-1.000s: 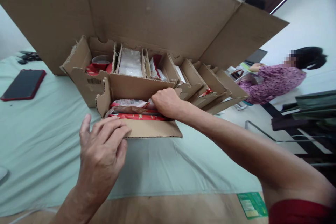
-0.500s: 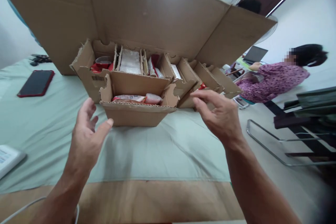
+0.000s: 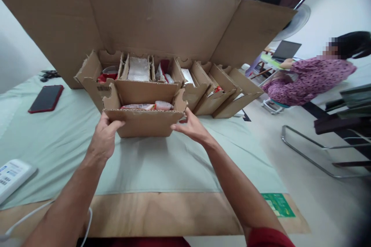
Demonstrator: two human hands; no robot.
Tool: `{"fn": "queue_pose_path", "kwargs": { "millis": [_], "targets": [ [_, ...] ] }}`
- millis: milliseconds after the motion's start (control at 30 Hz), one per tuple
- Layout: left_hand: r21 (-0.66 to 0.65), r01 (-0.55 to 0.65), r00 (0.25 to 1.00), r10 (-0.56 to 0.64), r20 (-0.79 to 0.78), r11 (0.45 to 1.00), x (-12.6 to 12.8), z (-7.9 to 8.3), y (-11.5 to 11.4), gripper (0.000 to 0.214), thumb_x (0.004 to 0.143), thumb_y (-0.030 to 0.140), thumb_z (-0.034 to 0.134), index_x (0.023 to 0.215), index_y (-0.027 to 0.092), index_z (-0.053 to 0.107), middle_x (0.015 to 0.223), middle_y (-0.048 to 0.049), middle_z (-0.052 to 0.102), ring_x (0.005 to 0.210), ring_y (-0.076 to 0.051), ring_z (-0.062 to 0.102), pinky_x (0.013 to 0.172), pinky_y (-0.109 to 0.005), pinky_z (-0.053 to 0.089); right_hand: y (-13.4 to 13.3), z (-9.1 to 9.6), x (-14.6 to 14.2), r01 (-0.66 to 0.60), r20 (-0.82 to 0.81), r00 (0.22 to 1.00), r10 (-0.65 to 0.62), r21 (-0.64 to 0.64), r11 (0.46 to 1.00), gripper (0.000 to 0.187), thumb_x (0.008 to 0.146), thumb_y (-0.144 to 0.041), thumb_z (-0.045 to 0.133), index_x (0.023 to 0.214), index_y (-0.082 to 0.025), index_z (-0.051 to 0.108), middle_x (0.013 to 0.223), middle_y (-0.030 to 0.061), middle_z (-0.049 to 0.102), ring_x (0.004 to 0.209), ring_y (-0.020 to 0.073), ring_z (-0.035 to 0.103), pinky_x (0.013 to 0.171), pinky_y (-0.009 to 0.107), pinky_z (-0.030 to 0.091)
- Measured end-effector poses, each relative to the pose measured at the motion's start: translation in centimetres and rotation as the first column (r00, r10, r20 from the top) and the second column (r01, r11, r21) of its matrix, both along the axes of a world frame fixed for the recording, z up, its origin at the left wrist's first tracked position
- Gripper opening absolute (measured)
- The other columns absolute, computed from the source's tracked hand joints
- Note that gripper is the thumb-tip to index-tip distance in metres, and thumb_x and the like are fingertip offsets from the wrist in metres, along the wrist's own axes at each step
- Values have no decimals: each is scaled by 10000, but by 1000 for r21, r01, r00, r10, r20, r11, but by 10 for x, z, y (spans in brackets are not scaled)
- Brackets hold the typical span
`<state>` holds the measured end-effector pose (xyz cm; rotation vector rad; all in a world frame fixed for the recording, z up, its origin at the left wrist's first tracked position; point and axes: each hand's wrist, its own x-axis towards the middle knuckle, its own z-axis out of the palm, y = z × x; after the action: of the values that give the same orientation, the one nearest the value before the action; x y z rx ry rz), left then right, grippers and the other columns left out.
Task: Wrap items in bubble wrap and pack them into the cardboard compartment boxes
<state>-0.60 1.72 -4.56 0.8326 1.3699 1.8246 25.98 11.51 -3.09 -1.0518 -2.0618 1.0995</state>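
A small open cardboard tray box (image 3: 145, 122) stands on the pale green sheet (image 3: 179, 162), with red and white packets (image 3: 145, 106) inside. My left hand (image 3: 104, 137) grips its left end, thumb on the front corner. My right hand (image 3: 191, 126) presses against its right end, fingers curled on the cardboard. Behind it stands a row of similar cardboard trays (image 3: 185, 85) holding packets, backed by a big opened carton flap (image 3: 150, 11).
A red phone (image 3: 46, 98) lies at the left on the sheet, a white device (image 3: 13, 175) with a cable near the front left. The wooden table edge (image 3: 162, 212) runs below. A person in a purple top (image 3: 310, 79) sits at the right, near metal chair frames (image 3: 319, 154).
My right hand has left the packets and both hands, briefly open in the air, now close on the two ends of the front tray box.
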Motion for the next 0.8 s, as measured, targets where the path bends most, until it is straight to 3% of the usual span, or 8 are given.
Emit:
{"fn": "queue_pose_path", "kwargs": {
  "millis": [100, 200, 333, 467, 567, 633, 700, 800],
  "targets": [
    [0, -86, 996, 86, 12, 996, 13, -2, 1, 376, 608, 228, 721, 973, 225, 632, 1091, -25, 713, 1173, -262, 589, 1171, -449, 362, 1, -11, -18, -28, -91, 995, 33, 59, 998, 765, 810, -570, 736, 1425, -171, 521, 1427, 165, 605, 1273, 285, 591, 1059, 440, 485],
    [-7, -116, 993, 116, -31, 993, 28, -3, -21, 329, 670, 240, 709, 992, 224, 643, 1080, -21, 722, 1175, -257, 592, 1157, -430, 379, -26, -10, -12, 41, -85, 996, -28, 153, 987, 644, 846, -548, 719, 1366, -195, 581, 1391, 140, 629, 1282, 298, 580, 1110, 465, 446],
    [-26, -22, 1000, 22, -16, 999, 38, -1, -76, 283, 766, 272, 702, 1041, 217, 666, 1165, -38, 724, 1246, -272, 592, 1164, -451, 395, -81, 8, 7, 81, -50, 996, -74, 169, 982, 642, 860, -547, 722, 1404, -246, 562, 1381, 126, 633, 1276, 335, 584, 1073, 500, 482],
    [-29, -92, 994, 94, 63, 995, 12, 23, -113, 339, 763, 221, 721, 1099, 254, 691, 1236, -6, 725, 1330, -278, 553, 1234, -480, 324, -104, 35, -22, 51, -42, 998, -43, 222, 974, 677, 850, -511, 749, 1440, -261, 529, 1409, 109, 617, 1282, 321, 580, 1097, 493, 471],
    [80, -190, 982, 189, 20, 979, -9, 53, -109, 389, 725, 126, 696, 1085, 273, 693, 1238, 50, 723, 1396, -261, 495, 1276, -455, 265, -91, 53, -53, 1, -96, 995, 24, 254, 967, 712, 816, -497, 787, 1424, -228, 533, 1371, 113, 645, 1260, 305, 595, 1087, 465, 481],
    [152, -201, 978, 207, -30, 968, -11, 67, -100, 373, 725, 123, 676, 1070, 265, 693, 1217, 57, 727, 1371, -256, 517, 1274, -439, 279, -83, 60, -58, 5, -129, 991, 29, 257, 967, 681, 821, -506, 782, 1391, -210, 558, 1315, 117, 675, 1209, 299, 624, 1051, 451, 506],
    [195, -149, 980, 171, -101, 970, -3, 68, -95, 350, 751, 161, 679, 1088, 253, 697, 1216, 31, 729, 1332, -262, 553, 1253, -440, 324, -83, 60, -47, 51, -131, 991, -18, 257, 965, 607, 838, -530, 757, 1329, -209, 602, 1274, 117, 692, 1169, 305, 640, 1026, 462, 518],
    [123, -5, 985, 26, -169, 992, 17, 49, -101, 373, 842, 277, 696, 1215, 264, 673, 1303, -5, 696, 1354, -266, 545, 1238, -440, 349, -98, 50, -16, 130, -121, 987, -101, 261, 956, 513, 845, -560, 744, 1218, -219, 659, 1247, 112, 698, 1162, 320, 638, 1021, 489, 520]
  ]
}}
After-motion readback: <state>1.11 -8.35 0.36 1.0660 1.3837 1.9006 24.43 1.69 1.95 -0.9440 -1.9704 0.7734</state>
